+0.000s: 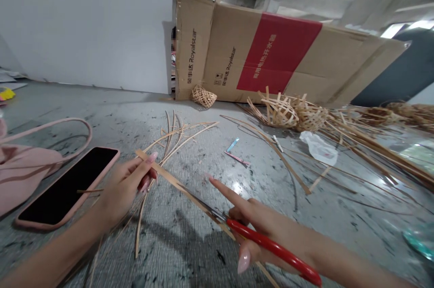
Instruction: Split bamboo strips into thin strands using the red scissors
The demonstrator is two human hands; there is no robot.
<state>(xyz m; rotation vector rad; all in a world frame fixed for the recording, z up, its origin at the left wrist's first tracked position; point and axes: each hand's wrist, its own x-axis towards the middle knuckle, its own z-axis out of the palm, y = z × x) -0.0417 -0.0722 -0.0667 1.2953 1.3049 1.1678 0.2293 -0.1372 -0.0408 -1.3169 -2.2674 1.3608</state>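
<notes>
Between thumb and fingers, my left hand pinches a flat bamboo strip near its upper end. The strip slants down to the right. My right hand grips red-handled scissors, with the index finger stretched forward. The scissor blades lie along the strip, pointing toward my left hand; I cannot tell whether they cut into it. Several thin bamboo strips cross one another on the grey tabletop just beyond my left hand, and some run beneath it.
At left lie a pink-cased phone and a pink bag. Small blue tweezers and a pink tool rest mid-table. Woven pieces, long strips and crumpled plastic lie right. A cardboard box stands behind.
</notes>
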